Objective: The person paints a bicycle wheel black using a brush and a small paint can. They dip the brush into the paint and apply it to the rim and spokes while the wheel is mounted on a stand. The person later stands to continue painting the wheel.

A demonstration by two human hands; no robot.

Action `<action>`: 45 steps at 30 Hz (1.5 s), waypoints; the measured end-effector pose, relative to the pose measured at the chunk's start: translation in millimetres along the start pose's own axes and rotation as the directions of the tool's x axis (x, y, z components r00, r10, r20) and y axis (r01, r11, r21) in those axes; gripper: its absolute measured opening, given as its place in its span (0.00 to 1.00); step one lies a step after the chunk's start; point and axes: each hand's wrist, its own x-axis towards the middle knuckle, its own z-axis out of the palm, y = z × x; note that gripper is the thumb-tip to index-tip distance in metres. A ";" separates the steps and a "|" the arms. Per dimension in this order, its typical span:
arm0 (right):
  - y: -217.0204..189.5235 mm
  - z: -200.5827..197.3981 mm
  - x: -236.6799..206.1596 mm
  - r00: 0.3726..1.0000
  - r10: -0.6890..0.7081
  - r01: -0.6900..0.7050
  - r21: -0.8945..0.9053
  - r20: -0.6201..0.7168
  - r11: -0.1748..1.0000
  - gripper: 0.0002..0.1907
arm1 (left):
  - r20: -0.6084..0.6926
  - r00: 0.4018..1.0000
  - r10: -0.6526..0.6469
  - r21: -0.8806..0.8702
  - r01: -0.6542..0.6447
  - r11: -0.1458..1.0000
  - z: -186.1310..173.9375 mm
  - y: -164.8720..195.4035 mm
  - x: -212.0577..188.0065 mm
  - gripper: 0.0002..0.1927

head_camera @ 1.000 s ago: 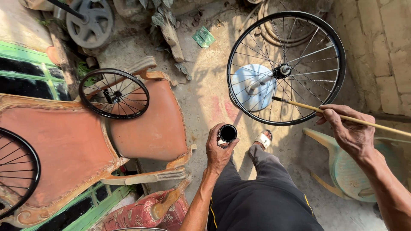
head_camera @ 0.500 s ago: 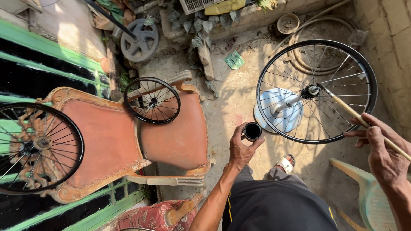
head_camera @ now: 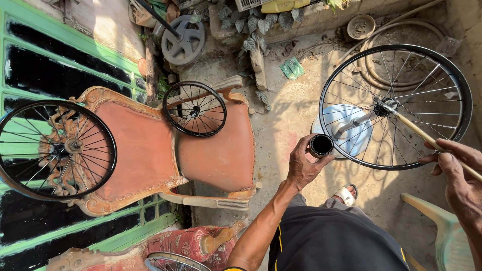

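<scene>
My view has swung left; my left hand (head_camera: pixel 301 168) still grips the small black can (head_camera: pixel 320 145), my right hand (head_camera: pixel 459 173) still clasps the stick (head_camera: pixel 427 136) at the big wheel (head_camera: pixel 395 106).

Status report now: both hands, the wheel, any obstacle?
Left hand holds small black can. Right hand holds stick, tip at hub of big wheel. Nothing between them.
</scene>
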 end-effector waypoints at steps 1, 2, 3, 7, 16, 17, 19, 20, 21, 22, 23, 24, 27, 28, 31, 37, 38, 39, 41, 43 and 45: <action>8.7 0.2 -3.3 1.000 0.010 -0.010 -0.025 0.002 1.000 0.13 | 0.003 1.000 -0.006 -0.013 0.006 1.000 -1.3 0.1 -0.6 0.34; 18.3 -0.4 -7.3 1.000 0.022 -0.022 -0.051 0.005 0.998 0.13 | 0.007 1.000 -0.015 -0.026 0.015 1.000 -2.7 0.0 -2.6 0.34; 28.9 -0.8 -10.9 0.999 0.034 -0.034 -0.077 0.006 0.996 0.13 | 0.005 1.000 -0.020 -0.025 0.021 0.999 -3.9 -0.3 -3.7 0.34; 73.6 -2.7 -18.1 0.998 0.036 -0.039 0.058 0.042 0.998 0.14 | -0.009 1.000 -0.020 0.002 0.020 1.000 -10.3 -2.7 -10.0 0.34; 100.2 0.4 -20.7 0.998 -0.024 0.019 0.082 0.051 0.996 0.18 | -0.012 1.000 0.004 0.005 -0.004 1.000 -16.2 -8.6 -21.2 0.35; 99.4 0.5 -22.5 0.999 -0.014 0.011 0.069 0.050 0.998 0.18 | -0.012 1.000 0.008 0.011 -0.008 1.000 -16.6 -8.8 -22.3 0.35; 100.1 -0.4 -26.2 0.998 -0.023 0.020 0.063 0.051 0.998 0.17 | -0.015 1.000 0.004 -0.004 -0.004 1.000 -16.7 -9.0 -22.4 0.35; 101.8 -0.9 -28.4 0.998 -0.040 0.036 0.070 0.055 0.997 0.17 | -0.016 1.000 0.000 -0.010 -0.001 1.000 -18.2 -9.4 -23.9 0.35; 104.6 -1.7 -29.3 0.997 -0.056 0.051 0.077 0.060 0.996 0.16 | -0.013 1.000 -0.002 -0.006 0.002 1.000 -19.3 -10.0 -25.3 0.35; 107.6 -2.2 -30.4 0.997 -0.059 0.055 0.065 0.059 0.996 0.16 | -0.011 1.000 -0.004 -0.003 0.004 1.000 -20.2 -10.2 -25.9 0.35; 110.6 -3.7 -31.1 0.996 -0.062 0.059 0.053 0.057 0.997 0.16 | -0.008 1.000 -0.005 0.002 0.005 1.000 -20.2 -10.1 -25.2 0.35; 113.0 -3.1 -31.8 0.997 -0.053 0.050 0.061 0.052 0.997 0.16 | -0.006 1.000 -0.010 -0.005 0.009 1.000 -20.9 -11.4 -26.9 0.35; 110.0 -3.8 -36.4 1.000 -0.004 0.001 0.099 0.023 0.995 0.16 | -0.003 1.000 -0.011 -0.018 0.011 1.000 -22.4 -16.0 -28.2 0.35; 104.3 -4.0 -38.2 1.000 0.014 -0.015 0.103 0.006 0.995 0.16 | -0.004 1.000 -0.006 -0.020 0.006 1.000 -22.5 -17.3 -28.1 0.35; 73.1 -7.8 -46.7 0.995 0.037 -0.028 0.102 -0.088 0.994 0.13 | -0.012 1.000 0.015 -0.019 -0.015 1.000 -20.5 -20.2 -25.4 0.34; -0.7 -28.9 -49.0 0.957 0.001 0.074 0.246 -0.291 0.966 0.08 | 0.012 1.000 0.002 -0.027 -0.002 1.000 -8.4 -15.4 -14.0 0.33; -7.6 -32.7 -47.8 0.948 0.008 0.075 0.248 -0.318 0.966 0.08 | 0.022 1.000 0.000 -0.020 0.000 1.000 -4.6 -14.0 -11.2 0.33; -13.2 -36.8 -46.7 0.940 0.014 0.078 0.252 -0.342 0.964 0.09 | 0.034 0.999 0.000 -0.029 0.001 1.000 -0.3 -11.7 -8.2 0.33; -19.2 -45.1 -47.1 0.928 0.045 0.056 0.259 -0.370 0.964 0.09 | 0.054 0.999 -0.006 -0.037 0.008 0.999 7.3 -6.9 -4.0 0.32; -19.9 -53.0 -49.7 0.914 0.077 0.037 0.270 -0.398 0.962 0.09 | 0.073 0.997 0.005 -0.038 -0.002 0.999 16.3 -1.4 1.0 0.32; -18.0 -60.7 -53.3 0.897 0.106 0.020 0.279 -0.429 0.960 0.10 | 0.091 0.996 0.006 -0.041 -0.002 0.999 25.9 4.3 5.2 0.32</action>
